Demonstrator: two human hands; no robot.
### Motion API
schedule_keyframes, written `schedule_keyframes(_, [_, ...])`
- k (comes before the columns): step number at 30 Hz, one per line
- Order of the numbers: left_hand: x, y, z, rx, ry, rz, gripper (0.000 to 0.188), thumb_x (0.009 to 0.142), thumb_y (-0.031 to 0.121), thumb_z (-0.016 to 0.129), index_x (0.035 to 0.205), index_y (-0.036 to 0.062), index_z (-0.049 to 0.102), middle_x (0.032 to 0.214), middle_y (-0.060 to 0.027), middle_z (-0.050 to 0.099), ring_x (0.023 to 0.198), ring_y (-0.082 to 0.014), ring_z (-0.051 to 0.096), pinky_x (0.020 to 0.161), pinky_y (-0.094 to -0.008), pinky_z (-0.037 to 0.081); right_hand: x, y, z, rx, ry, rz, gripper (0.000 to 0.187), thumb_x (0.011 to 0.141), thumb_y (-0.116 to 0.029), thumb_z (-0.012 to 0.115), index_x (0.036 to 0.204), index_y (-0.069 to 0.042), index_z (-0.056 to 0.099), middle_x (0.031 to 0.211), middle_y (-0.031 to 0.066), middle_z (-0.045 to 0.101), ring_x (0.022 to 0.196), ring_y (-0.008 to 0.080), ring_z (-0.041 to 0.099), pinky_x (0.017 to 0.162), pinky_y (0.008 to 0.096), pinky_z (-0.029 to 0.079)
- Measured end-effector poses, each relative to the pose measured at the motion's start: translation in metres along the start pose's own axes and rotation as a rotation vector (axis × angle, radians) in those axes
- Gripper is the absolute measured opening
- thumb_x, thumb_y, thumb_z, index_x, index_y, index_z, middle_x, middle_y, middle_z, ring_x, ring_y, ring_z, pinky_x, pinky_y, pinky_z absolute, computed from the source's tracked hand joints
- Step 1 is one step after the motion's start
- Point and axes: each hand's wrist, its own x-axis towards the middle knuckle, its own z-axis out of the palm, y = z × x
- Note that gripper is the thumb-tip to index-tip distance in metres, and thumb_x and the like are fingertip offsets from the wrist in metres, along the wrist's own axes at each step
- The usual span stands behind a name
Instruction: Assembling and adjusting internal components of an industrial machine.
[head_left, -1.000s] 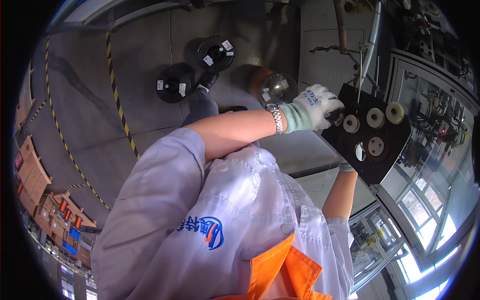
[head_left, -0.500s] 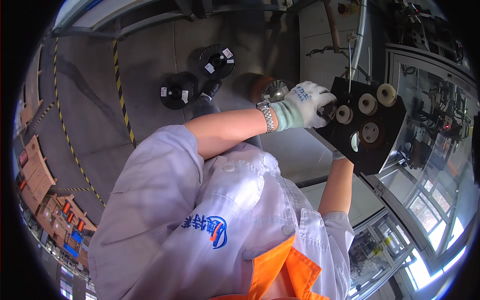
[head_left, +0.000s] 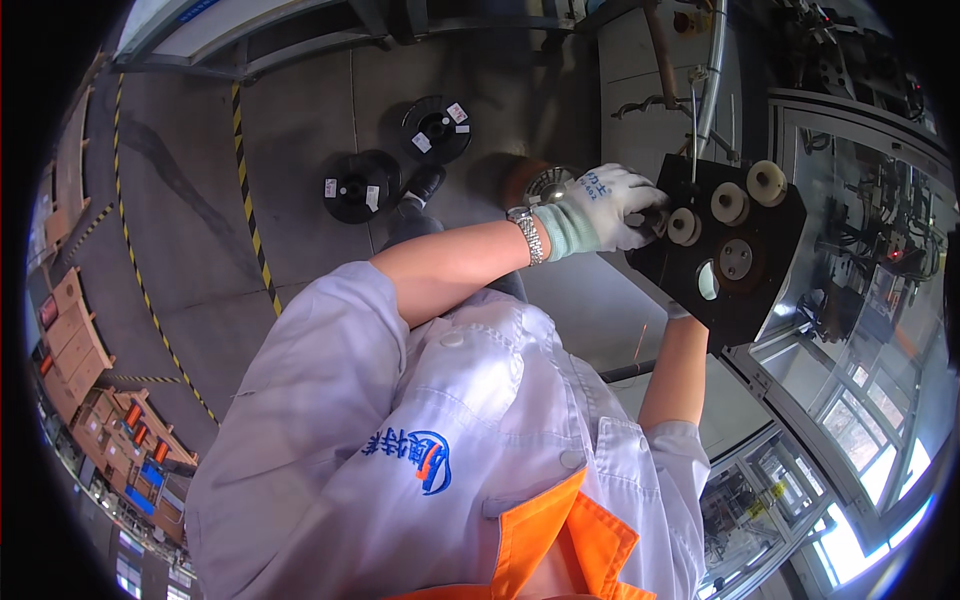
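The person's left hand (head_left: 612, 205), in a white glove, is at the near-left edge of the black plate (head_left: 672, 277), its fingers curled over a dark part beside the lowest of three white rollers (head_left: 684, 226). I can't tell how tightly they close. The plate stands at the person's right, below a metal pole (head_left: 712, 80), with a pale disc (head_left: 736, 259) and an oval hole in its face. The right hand (head_left: 677, 311) is mostly hidden behind it, so I can't tell how its fingers are set.

Blue print runs across the glove's back, above a metal watch (head_left: 527, 235). The pale jacket (head_left: 300, 400) bears blue characters and a blue-and-orange emblem (head_left: 432, 462) on the chest, below an orange collar (head_left: 540, 520). On the floor, two black spools (head_left: 350, 210) carry white labels (head_left: 373, 197), their writing too small for me to read.
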Motion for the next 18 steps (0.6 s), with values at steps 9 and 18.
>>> schedule_keyframes(9, [0.001,0.006,-0.002,0.002,-0.010,-0.019,0.042,0.069,0.025,0.079,0.107,0.0098,0.072,0.104,-0.0089,0.071,0.103,-0.0300,0.065,0.095,-0.0403,0.050,-0.015,0.070,0.022,-0.862,0.314,-0.640,0.052,0.096,-0.022,0.057,0.143,-0.001,0.045,0.144,0.0171,0.051,0.136,0.0323,0.046,0.115,0.0411,0.034])
schedule_keyframes(18, [0.000,0.000,0.000,0.080,0.004,0.038,0.039,0.067,0.025,0.080,0.103,0.0114,0.072,0.104,-0.0082,0.071,0.100,-0.0296,0.064,0.093,-0.0414,0.048,0.003,0.033,0.000,-0.844,0.073,-0.416,0.054,0.100,-0.031,0.050,0.147,-0.005,0.041,0.150,0.0154,0.044,0.142,0.0275,0.039,0.119,0.0382,0.028])
